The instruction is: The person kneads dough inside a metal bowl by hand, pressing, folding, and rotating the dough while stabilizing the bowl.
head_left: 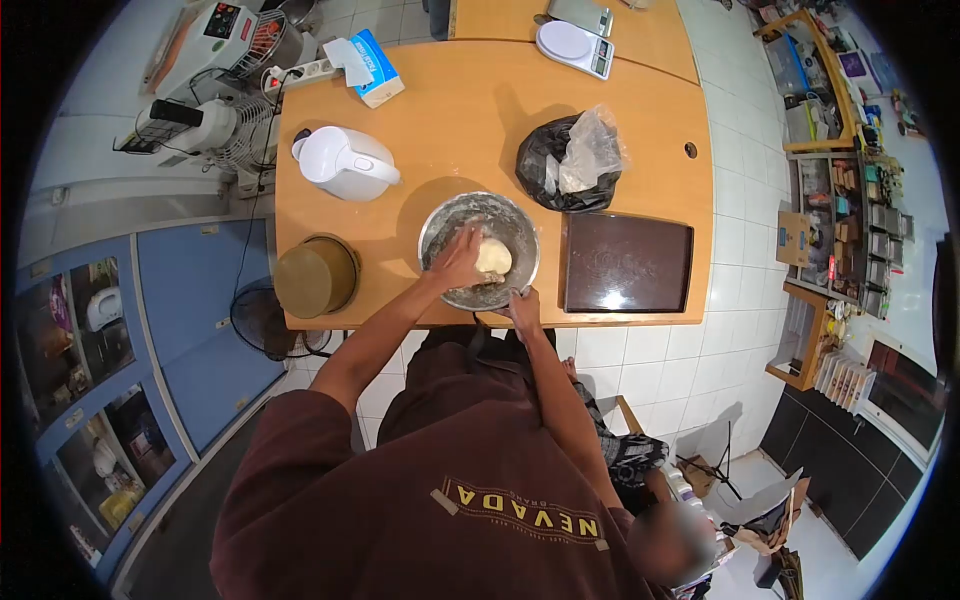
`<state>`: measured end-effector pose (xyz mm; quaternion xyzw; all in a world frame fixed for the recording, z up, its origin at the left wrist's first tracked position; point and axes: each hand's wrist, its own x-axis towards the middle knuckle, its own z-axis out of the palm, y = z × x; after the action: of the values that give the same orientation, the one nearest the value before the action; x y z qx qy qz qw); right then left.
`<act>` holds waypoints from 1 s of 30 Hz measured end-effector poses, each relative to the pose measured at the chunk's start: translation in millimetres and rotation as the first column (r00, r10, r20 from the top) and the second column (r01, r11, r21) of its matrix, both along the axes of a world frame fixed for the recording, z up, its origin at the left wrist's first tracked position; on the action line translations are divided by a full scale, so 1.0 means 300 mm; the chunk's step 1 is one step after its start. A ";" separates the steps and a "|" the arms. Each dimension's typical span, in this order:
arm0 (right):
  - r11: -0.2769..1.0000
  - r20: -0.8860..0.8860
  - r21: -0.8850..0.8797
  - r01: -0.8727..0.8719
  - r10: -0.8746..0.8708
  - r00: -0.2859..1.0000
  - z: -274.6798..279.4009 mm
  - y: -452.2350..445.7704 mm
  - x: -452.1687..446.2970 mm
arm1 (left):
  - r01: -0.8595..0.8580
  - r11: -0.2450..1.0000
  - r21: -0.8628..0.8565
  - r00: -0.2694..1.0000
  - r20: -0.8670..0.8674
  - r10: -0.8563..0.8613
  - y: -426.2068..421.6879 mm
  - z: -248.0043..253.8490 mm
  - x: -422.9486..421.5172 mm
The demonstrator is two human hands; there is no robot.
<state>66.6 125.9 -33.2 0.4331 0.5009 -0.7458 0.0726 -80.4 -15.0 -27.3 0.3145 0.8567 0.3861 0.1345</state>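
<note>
Touching dough point(495, 256) with open left hand point(458, 260), right hand point(524, 309) closed on metal bowl rim point(537, 240)

Worktop point(470, 120) orange-tan. White kettle point(348, 163), white scale point(574, 48). Bag point(548, 160) black. Tray point(627, 262) dark brown. Dough point(494, 257) pale cream. Shirt point(400, 490) maroon, yellow lettering. Cabinet doors point(205, 290) blue. Tissue box point(377, 68) blue, white lettering.

Both arms forward, bare hands near each other.
Left hand point(458, 258) out front, fingers extended, back of hand up, forearm angled inward; right hand point(525, 310) closer to the torso, fingers curled.
</note>
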 end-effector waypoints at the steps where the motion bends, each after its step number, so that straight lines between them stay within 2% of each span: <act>1: 0.999 0.025 0.041 -0.027 0.026 0.999 -0.004 0.002 -0.001 | 0.040 0.999 0.008 0.999 0.017 -0.040 0.010 -0.001 0.001; 3: 0.989 0.081 0.121 -0.079 0.070 0.994 -0.011 0.005 -0.001 | 0.124 0.992 0.028 0.991 0.050 -0.125 0.030 0.000 0.004; 6: 0.980 0.055 0.183 -0.076 0.067 0.996 -0.082 0.007 0.018 | 0.156 0.965 -0.210 0.987 0.059 -0.146 0.052 -0.039 0.034; 9: 0.976 0.116 0.201 -0.080 0.057 0.992 -0.100 0.014 0.019 | 0.016 0.906 -0.422 0.991 -0.116 -0.071 0.089 -0.053 0.079; 12: 0.909 0.113 0.381 -0.169 0.136 0.984 -0.148 0.025 0.023 | -0.078 0.869 -0.489 0.990 -0.143 0.008 0.130 -0.040 0.076; 15: 0.896 0.135 0.399 -0.196 0.154 0.979 -0.184 0.034 0.030 | -0.130 0.873 -0.470 0.991 -0.040 0.126 0.159 -0.007 0.054; 18: 0.907 0.111 0.397 -0.143 0.108 0.988 -0.166 0.027 0.019 | -0.276 0.933 -0.232 0.960 -0.107 0.258 0.134 -0.151 0.063; 19: 0.928 0.110 0.340 -0.150 0.120 0.987 -0.137 0.026 0.009 | -0.381 0.906 -0.184 0.921 0.006 0.389 0.135 -0.167 0.063; 21: 0.960 0.107 0.223 -0.168 0.147 0.983 -0.086 0.033 -0.003 | -0.586 0.800 -0.128 0.762 0.247 0.598 0.144 -0.189 0.067; 24: 0.981 0.055 0.192 -0.014 0.004 0.998 -0.136 0.012 0.017 | -0.561 0.827 -0.046 0.827 0.013 0.562 0.133 0.080 0.081; 25: 0.982 0.055 0.185 -0.026 0.016 0.998 -0.176 0.007 0.026 | -0.479 0.876 -0.050 0.878 -0.033 0.478 0.111 0.091 0.068; 27: 0.983 0.052 0.173 -0.054 0.046 0.998 -0.240 0.002 0.032 | -0.283 0.920 -0.270 0.959 -0.063 0.276 0.084 0.158 0.049; 28: 0.990 0.032 0.140 -0.011 0.007 0.999 -0.188 -0.003 0.016 | -0.182 0.909 -0.375 0.983 -0.062 0.171 0.072 0.192 0.035; 29: 0.994 0.015 0.105 0.030 -0.032 0.999 -0.085 -0.012 -0.007 | -0.092 0.906 -0.413 0.995 -0.080 0.065 0.057 0.192 0.016; 30: 0.995 -0.001 0.070 0.071 -0.071 0.997 -0.019 -0.017 -0.025 | -0.072 0.925 -0.373 0.994 -0.106 0.035 0.047 0.177 0.000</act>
<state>59.1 120.9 -38.7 0.4536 0.5109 -0.7296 0.0312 -80.3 -0.8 25.9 0.2776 0.9286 0.2026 0.1398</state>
